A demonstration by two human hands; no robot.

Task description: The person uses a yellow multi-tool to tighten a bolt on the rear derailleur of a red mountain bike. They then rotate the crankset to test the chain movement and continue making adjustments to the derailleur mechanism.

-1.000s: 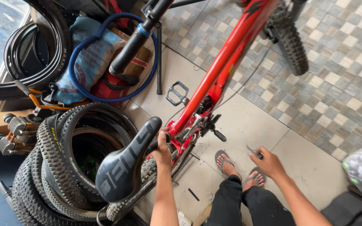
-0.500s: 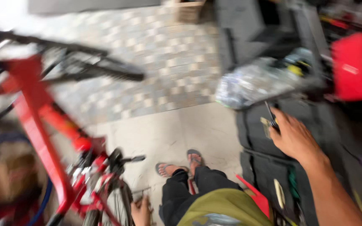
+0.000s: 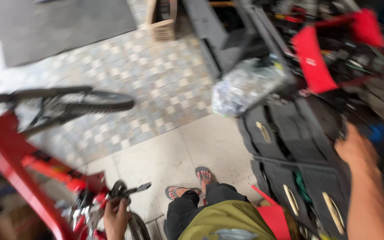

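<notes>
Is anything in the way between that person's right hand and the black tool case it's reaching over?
Nothing visible does. The right hand hovers directly over the open black tool case, though blur hides any small items. The left hand rests on the red bicycle.

Red bicycle upright, lower left, on tiled floor
</notes>
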